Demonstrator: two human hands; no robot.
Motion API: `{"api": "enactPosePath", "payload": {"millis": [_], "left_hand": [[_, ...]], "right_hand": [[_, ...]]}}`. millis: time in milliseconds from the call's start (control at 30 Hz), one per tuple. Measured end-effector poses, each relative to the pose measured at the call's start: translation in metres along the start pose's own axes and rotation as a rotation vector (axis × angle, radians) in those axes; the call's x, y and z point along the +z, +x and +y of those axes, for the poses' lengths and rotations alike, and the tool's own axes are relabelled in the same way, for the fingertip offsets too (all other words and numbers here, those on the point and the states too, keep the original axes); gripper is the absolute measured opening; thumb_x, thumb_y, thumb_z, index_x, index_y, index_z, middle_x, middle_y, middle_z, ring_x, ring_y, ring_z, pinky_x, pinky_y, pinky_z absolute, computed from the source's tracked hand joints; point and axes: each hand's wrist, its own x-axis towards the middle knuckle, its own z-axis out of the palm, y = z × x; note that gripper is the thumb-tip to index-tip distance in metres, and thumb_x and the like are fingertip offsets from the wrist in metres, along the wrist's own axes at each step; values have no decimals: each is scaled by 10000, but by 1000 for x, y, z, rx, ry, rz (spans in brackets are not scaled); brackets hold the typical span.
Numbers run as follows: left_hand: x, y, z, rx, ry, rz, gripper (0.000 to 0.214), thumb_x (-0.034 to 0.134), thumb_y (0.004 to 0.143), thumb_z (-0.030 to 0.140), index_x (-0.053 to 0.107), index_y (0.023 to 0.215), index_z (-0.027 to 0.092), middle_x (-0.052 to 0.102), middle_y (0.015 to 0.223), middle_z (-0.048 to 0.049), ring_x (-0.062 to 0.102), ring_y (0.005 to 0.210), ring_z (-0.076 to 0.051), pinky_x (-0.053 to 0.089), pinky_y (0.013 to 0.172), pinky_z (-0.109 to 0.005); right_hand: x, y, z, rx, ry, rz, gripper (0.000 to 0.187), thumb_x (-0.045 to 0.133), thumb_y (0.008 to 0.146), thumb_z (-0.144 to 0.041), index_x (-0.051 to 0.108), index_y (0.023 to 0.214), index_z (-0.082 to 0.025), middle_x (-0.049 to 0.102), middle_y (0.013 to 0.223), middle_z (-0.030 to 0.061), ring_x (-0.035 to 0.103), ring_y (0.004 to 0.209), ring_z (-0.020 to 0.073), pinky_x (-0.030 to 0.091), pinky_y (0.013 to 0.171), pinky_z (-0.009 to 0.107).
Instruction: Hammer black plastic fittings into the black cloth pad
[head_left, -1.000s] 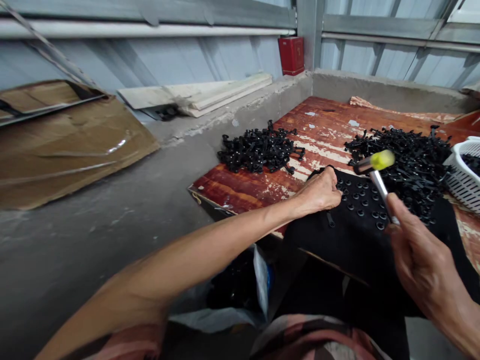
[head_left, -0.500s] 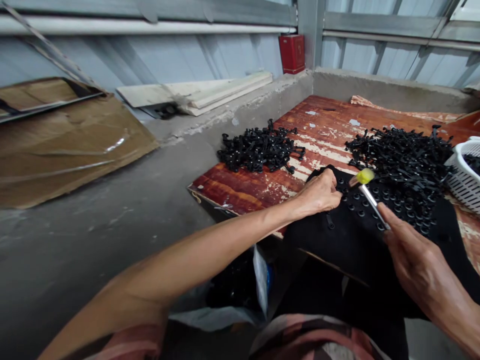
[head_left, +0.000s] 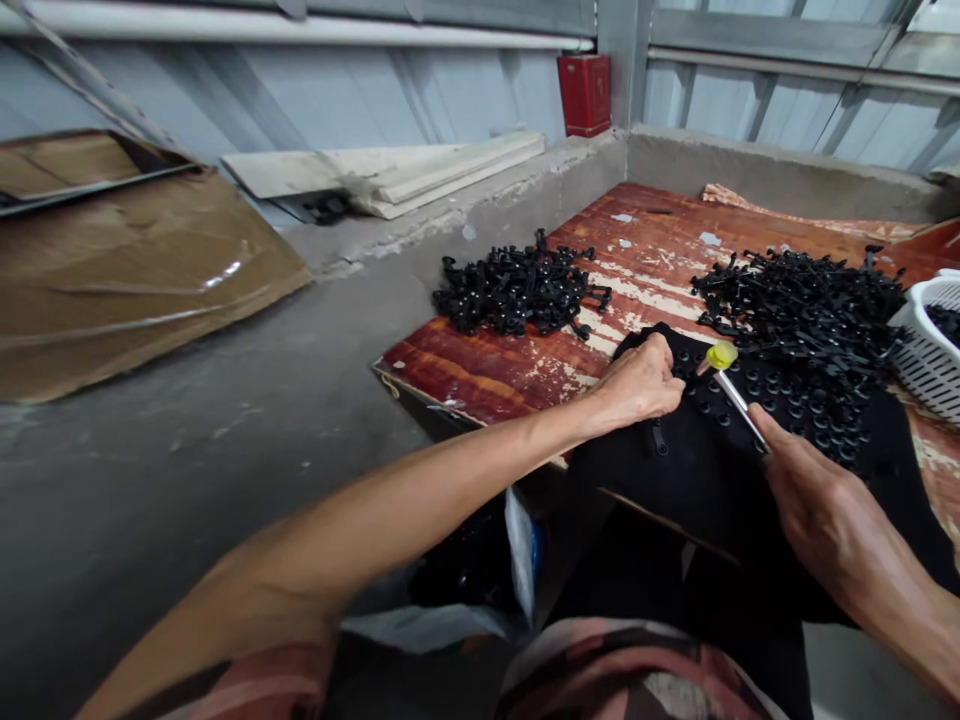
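My right hand (head_left: 821, 510) is closed around the metal handle of a small hammer with a yellow head (head_left: 721, 356). The head rests down on a black mat (head_left: 720, 470) studded with rows of small black parts. At the mat's far left edge, my left hand (head_left: 641, 382) is closed in a pinch, its fingertips on something I cannot make out. The mat lies on a worn red wooden board (head_left: 510, 365).
Two heaps of black plastic pieces lie on the board, one (head_left: 519, 290) at the left and one (head_left: 806, 295) at the right. A white basket (head_left: 930, 350) stands at the right edge. Flattened cardboard (head_left: 127, 270), planks (head_left: 390, 175) and a red box (head_left: 584, 93) line the wall.
The hammer has swung down from raised above the mat to resting on it. My left hand has stayed in place at the mat's edge.
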Motion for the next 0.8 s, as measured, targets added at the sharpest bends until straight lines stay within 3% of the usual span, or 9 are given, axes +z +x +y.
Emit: {"api": "enactPosePath", "payload": {"millis": [133,233,367,500,567,633,700,800], "left_hand": [[2,1,-2,11,-6,8,190,575,734,184,418,836,219,569,630,40,506,592,-132,340,558,-271],[3,1,-2,21,-11,13,212,583,725,173,400,821,220,570,633,40,506,601,-130,337,562,-270],[2,0,0,17,-40,1,208,589,745,179,394,808,217,555,612,52,473,554,-108,324,552,-261],[-4,-7,4,-67,-204,-18,199,600,751,150,417,806,203,488,552,81,405,489,-77,274,507,-235],[-7,-16,5,-103,-416,-38,189,615,774,186,455,875,190,501,577,86,392,478,-63,266,492,-217],[-6,-29,5,-131,-677,-68,272,658,775,258,485,974,187,534,644,76,428,509,-61,296,498,-202],[-3,-43,7,-153,-952,-115,408,729,732,317,497,1043,190,562,714,57,496,588,-73,359,539,-202],[5,-59,10,-152,-1262,-171,554,816,659,335,499,1090,191,598,767,31,548,682,-99,433,613,-231]], "right_hand": [[-1,-1,3,28,5,66,659,447,944,-111,267,1560,-260,670,1223,117,701,996,233,586,843,358],[1,-2,8,21,-23,-17,617,460,937,-127,355,1528,-274,706,1139,98,714,960,242,585,851,380],[2,-1,10,99,21,-5,591,468,921,-138,394,1505,-192,670,1225,143,686,1046,269,588,848,381],[-3,2,-2,189,124,-33,466,494,936,-241,527,1396,-180,726,1060,117,720,832,235,607,712,361],[-3,1,-14,334,291,40,413,507,949,-341,564,1323,-176,725,874,79,674,611,181,576,534,297],[3,-2,-27,578,623,95,358,571,912,-463,615,1149,-199,675,717,19,510,385,109,441,335,228],[13,-6,-40,742,942,114,352,657,844,-517,600,1018,-216,649,695,-8,420,337,73,382,289,210],[32,-12,-57,793,1210,142,340,712,813,-491,569,983,-234,658,791,-4,445,387,65,419,319,209]]}}
